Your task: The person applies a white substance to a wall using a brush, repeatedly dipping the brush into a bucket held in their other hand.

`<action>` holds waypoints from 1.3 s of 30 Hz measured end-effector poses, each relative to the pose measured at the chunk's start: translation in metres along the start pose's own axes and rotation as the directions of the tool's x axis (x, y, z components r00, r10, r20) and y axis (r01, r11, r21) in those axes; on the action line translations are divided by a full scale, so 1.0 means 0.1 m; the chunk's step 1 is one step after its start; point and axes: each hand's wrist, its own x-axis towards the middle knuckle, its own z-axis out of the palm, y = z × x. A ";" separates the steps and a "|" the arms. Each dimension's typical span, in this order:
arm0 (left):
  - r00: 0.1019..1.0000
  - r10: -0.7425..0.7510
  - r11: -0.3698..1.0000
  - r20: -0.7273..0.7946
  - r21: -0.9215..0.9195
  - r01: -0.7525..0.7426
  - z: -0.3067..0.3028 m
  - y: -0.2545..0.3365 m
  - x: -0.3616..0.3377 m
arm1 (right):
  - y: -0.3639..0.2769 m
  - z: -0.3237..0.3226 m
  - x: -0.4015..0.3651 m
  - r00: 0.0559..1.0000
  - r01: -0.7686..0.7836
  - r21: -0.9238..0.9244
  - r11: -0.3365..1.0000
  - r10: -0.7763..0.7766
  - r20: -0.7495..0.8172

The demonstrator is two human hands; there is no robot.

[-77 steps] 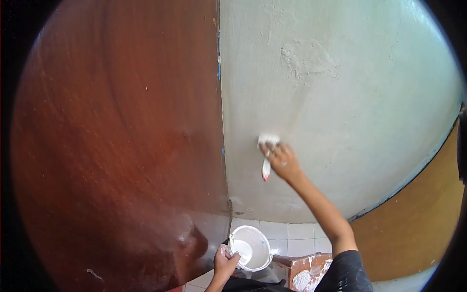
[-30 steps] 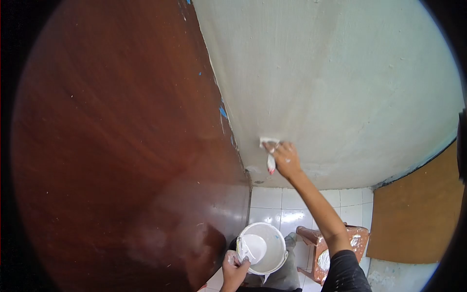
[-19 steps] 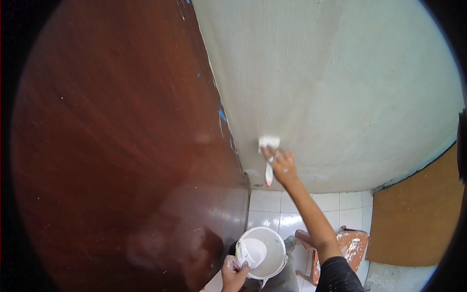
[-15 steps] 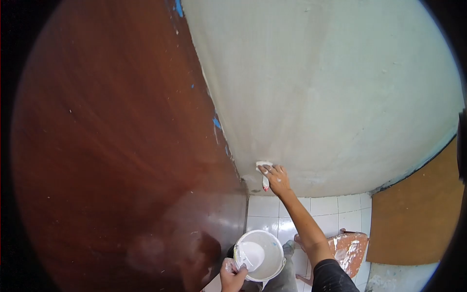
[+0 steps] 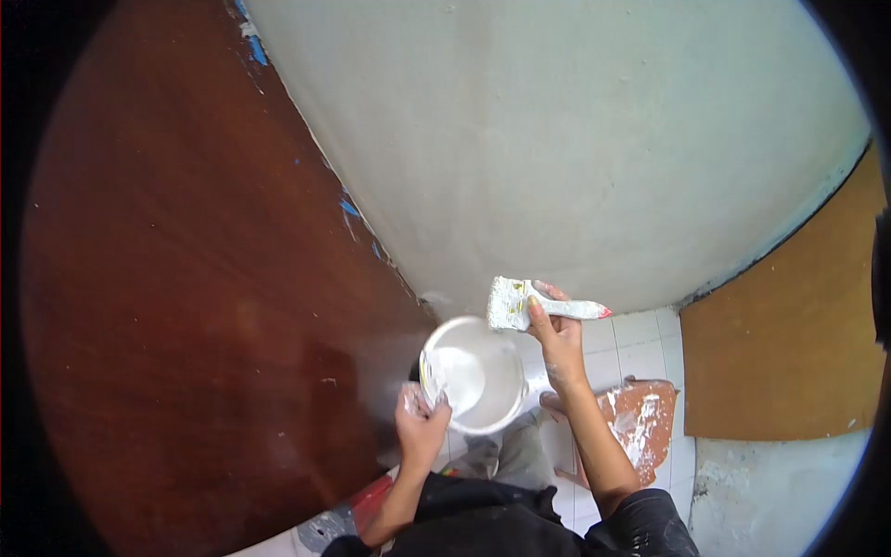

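My right hand (image 5: pixel 557 339) grips a wide, paint-caked brush (image 5: pixel 509 304) at its neck; the bristles point left and the red-tipped handle points right. Below and left of the brush is a white bucket (image 5: pixel 506 395) with white paint (image 5: pixel 461 385) inside. My left hand (image 5: pixel 422 418) is closed on the bucket's left rim. The brush is outside the bucket, beyond its upper right rim. Behind the brush rises a pale wall (image 5: pixel 594 167).
A dark brown wooden panel (image 5: pixel 204 306) fills the left side. A paint-splashed reddish stool (image 5: pixel 640 422) stands on white floor tiles (image 5: pixel 640 357) at the right. Beyond it is a lighter brown board (image 5: pixel 789 343). Something red (image 5: pixel 369 497) lies at the lower left.
The brush has left the wall's lower part and is now near the bucket, turned sideways in my right hand. The view has shifted, and the bucket and my left hand appear higher.
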 end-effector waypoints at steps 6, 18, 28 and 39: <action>0.996 0.070 0.997 0.060 -0.035 -0.068 0.38 0.26 0.16 | -0.18 -0.37 -0.32 0.997 0.067 -0.178 0.982 -0.061 0.037; 0.965 0.138 0.990 0.225 0.004 -0.142 1.33 0.54 -0.16 | -0.67 -0.78 -0.15 0.972 0.207 -0.898 0.387 -0.185 0.144; 0.972 0.163 0.983 0.169 0.059 -0.176 1.97 0.58 -0.10 | -1.15 -1.43 -0.04 0.931 0.212 -0.888 0.407 -0.360 0.058; 0.919 0.012 0.988 0.393 0.135 -0.071 2.07 0.28 0.22 | -1.17 -1.76 0.04 0.910 0.189 -0.906 0.379 -0.415 0.016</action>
